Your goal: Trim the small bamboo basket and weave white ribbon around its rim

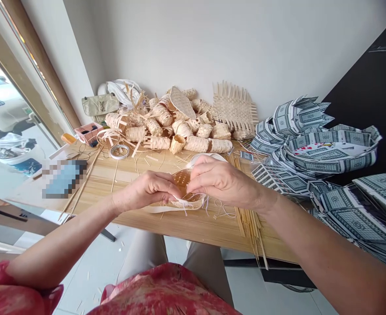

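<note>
Between my hands at the table's front is a small rounded brown piece (181, 178) with rows of pale dots and a white band with loose white thread ends along its near side. My left hand (149, 190) is closed, thumb and fingers pinching the white edge of this piece. Just above its right side, my right hand (221, 181) is closed in a pinch; what lies between its fingertips is too small to make out. Loose white string (224, 210) curls on the wood by my right hand. A pale flat strip (166, 210) lies under the piece.
Woven strip tubes (162, 114) are heaped along the wall beside a woven mat (235, 107). Folded playing-card baskets (332, 148) crowd the right. Thin straw strips (252, 227) overhang the table's front edge (193, 238). A tape roll (119, 152) and pink box (88, 132) sit left.
</note>
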Demonstrator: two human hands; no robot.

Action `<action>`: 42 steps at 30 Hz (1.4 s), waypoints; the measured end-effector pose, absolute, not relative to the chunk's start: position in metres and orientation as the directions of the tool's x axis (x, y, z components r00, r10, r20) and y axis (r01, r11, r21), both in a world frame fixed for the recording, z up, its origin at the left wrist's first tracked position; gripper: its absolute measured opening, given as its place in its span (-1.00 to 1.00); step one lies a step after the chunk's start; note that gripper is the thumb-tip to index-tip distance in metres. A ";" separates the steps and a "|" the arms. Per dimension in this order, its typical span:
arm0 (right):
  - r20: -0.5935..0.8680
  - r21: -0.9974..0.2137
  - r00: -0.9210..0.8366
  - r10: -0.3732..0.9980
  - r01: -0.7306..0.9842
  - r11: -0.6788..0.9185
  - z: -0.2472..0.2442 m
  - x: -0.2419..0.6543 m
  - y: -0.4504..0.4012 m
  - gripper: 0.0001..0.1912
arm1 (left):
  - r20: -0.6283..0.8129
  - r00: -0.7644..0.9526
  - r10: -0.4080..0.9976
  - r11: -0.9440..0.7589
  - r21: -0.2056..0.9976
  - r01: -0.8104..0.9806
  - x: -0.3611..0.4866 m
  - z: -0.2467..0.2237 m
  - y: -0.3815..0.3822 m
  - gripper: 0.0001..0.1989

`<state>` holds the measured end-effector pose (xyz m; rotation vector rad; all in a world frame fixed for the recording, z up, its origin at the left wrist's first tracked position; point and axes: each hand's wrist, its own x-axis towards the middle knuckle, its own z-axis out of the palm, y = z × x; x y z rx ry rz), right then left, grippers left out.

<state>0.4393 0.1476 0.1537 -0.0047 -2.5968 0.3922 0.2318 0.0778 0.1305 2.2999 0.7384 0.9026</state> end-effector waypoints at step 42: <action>0.823 -0.007 -0.533 0.198 0.339 0.941 0.132 0.434 0.111 -0.79 | 0.650 0.229 0.725 -0.628 0.486 0.608 0.234 0.110 0.095 -0.85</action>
